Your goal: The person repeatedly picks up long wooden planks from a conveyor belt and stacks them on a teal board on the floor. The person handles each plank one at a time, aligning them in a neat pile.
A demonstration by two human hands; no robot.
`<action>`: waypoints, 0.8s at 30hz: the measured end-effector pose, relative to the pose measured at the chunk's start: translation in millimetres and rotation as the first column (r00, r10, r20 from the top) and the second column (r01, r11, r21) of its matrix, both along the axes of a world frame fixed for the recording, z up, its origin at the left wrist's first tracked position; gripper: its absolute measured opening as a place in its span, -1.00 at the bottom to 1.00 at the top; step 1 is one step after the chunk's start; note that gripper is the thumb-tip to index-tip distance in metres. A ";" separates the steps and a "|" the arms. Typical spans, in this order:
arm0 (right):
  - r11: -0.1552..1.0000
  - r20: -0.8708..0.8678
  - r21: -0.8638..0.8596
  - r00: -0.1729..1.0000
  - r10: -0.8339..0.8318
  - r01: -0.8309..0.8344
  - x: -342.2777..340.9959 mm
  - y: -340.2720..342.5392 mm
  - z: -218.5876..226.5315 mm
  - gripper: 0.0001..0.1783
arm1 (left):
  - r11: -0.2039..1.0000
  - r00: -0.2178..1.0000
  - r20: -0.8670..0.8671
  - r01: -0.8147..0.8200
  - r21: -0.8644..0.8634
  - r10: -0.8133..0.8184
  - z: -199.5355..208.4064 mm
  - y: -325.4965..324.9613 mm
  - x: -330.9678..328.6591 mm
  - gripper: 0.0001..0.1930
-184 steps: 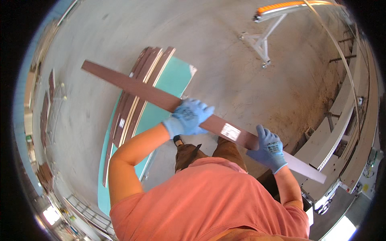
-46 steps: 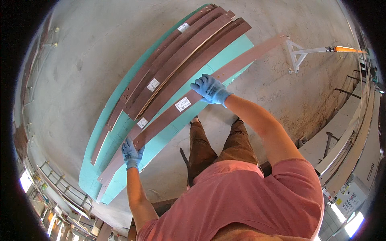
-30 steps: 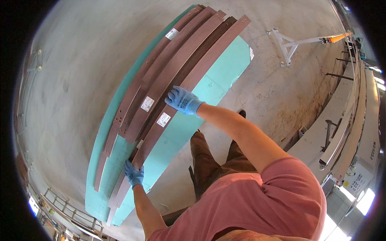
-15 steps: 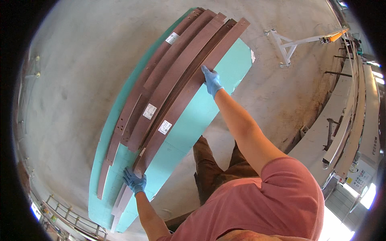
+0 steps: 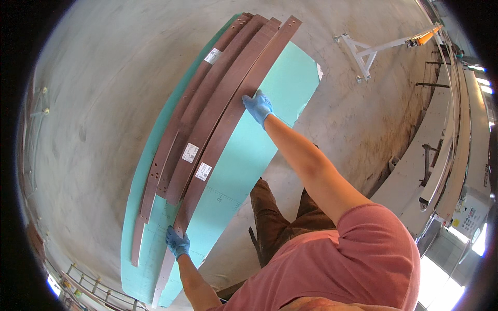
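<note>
Several long, narrow brown boards lie side by side on a turquoise tabletop. The closest one, a brown board with a white label and holes at its far end, is between my two blue-gloved hands. My left hand is closed round its near end. Farther up, my right hand grips its right edge, fingers curled at the side. Just left of it lies a neighbouring board, with only a thin dark gap between them. A drilled outer board lies along the tabletop's left part.
A white frame stand with an orange part stands on the concrete floor at the far right. Along the right side runs a long grey machine with metal arms and a control panel. Metal racking stands at lower left.
The closest board has shifted left toward its neighbour, and the wide dark gap between them has narrowed. My right hand has moved left with it; my left hand still holds the near end.
</note>
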State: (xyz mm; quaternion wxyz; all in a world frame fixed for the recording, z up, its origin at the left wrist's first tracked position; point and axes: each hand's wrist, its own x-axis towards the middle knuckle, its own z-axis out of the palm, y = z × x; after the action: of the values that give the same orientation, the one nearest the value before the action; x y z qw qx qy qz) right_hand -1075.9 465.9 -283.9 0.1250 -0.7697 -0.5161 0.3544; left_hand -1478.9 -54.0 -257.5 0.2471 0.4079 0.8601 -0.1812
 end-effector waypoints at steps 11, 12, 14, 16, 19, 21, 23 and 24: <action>0.997 -0.108 -0.066 0.993 -0.051 0.044 -18.5 -20.1 -4.1 -0.29 | 0.993 0.997 -0.043 -0.065 -0.098 0.061 12.4 4.7 -9.5 -0.11; 0.991 -0.133 -0.131 0.990 -0.055 0.037 -21.7 -20.7 0.9 -0.26 | 0.990 0.996 -0.059 -0.075 -0.119 0.068 10.6 1.9 -9.6 -0.09; 0.965 -0.178 -0.262 0.982 -0.060 0.012 -24.2 -21.2 18.2 -0.21 | 0.981 0.992 -0.097 -0.094 -0.168 0.079 7.3 -11.7 -3.9 -0.03; 0.970 -0.178 -0.243 0.983 -0.046 0.002 -23.6 -24.3 19.3 -0.21 | 0.975 0.989 -0.138 -0.072 -0.210 0.043 12.0 -5.7 -5.6 0.04; 0.975 -0.203 -0.223 0.978 -0.042 -0.004 -17.5 -25.9 17.3 -0.22 | 0.893 0.953 -0.272 -0.232 -0.387 0.130 17.7 26.5 4.6 0.14; 0.959 -0.264 -0.279 0.964 -0.023 -0.053 -9.2 -22.8 28.7 -0.17 | 0.908 0.954 -0.294 -0.172 -0.383 0.057 28.0 28.6 15.3 0.19; 0.952 -0.289 -0.293 0.957 0.003 -0.091 2.4 -26.5 39.3 -0.14 | 0.926 0.948 -0.314 -0.157 -0.343 0.045 35.9 34.1 25.7 0.20; 0.951 -0.292 -0.293 0.956 0.010 -0.100 11.5 -31.2 40.8 -0.12 | 0.935 0.946 -0.318 -0.172 -0.311 0.068 40.4 39.5 32.7 0.19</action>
State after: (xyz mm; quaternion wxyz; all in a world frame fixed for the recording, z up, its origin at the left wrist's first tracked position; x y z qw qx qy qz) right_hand -1064.4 434.7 -243.1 0.0686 -0.7052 -0.4531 0.5410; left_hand -1446.2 -14.6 -217.1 0.1891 0.2736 0.8677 -0.3693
